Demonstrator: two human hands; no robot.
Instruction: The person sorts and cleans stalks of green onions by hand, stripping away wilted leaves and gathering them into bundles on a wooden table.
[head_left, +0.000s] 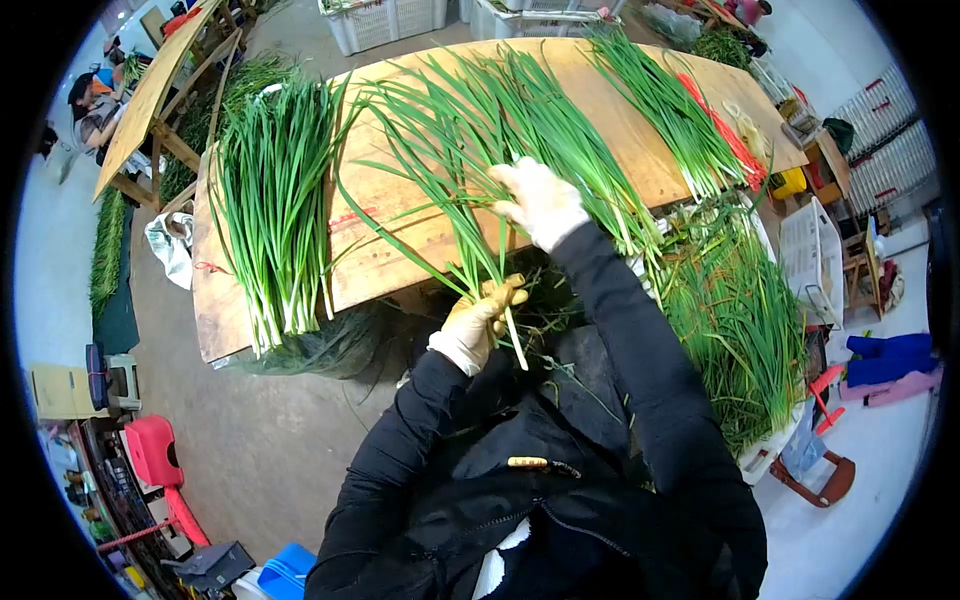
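My left hand (475, 325), in a pale work glove with yellowish fingers, is closed around the white lower ends of a small bunch of garlic chives (465, 235). The stalk ends stick out below the fist, and the leaves fan up over the wooden board. Just right of that bunch, my right hand (543, 203), also gloved, has thumb and fingers apart beside the leaves. Under and beyond it lies a pile of garlic chives (570, 130) on the board. Whether a thin leaf touches the right fingertips is hard to tell.
A thick chive bundle (275, 200) lies at the board's left, another bundle (665, 110) at its right by red ties (722, 130). Loose chives (735, 320) are heaped at my right. White crates (385, 22) stand beyond the wooden board (355, 250). A person (98, 110) is far left.
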